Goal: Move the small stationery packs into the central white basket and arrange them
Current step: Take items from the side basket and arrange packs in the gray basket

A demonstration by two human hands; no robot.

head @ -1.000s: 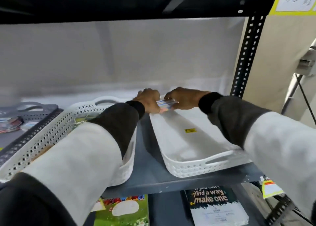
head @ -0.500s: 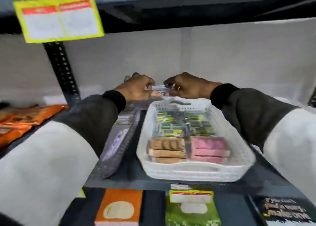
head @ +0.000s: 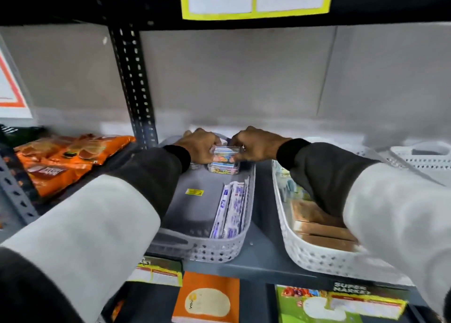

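Both hands reach to the back of a grey basket (head: 219, 249) that stands on a dark shelf (head: 263, 261). The left hand (head: 199, 148) and the right hand (head: 253, 145) each pinch one end of a small clear stationery pack (head: 225, 153) with colourful print, and they hold it between them. This pack is directly above a second similar pack (head: 223, 170) that lies on the floor of the grey basket at its far end; I cannot tell if the two packs touch. Along the right wall of the grey basket some long white and blue packets (head: 231, 212) stand on their edges. A yellow sticker (head: 194, 192) is on the basket floor.

Just to the right stands a white basket (head: 317, 259), apart from the grey one. It holds brown boxes (head: 319, 227), and the right sleeve covers part of it. Orange snack bags (head: 66, 159) lie on the shelf to the left, behind a black upright post (head: 133, 78).
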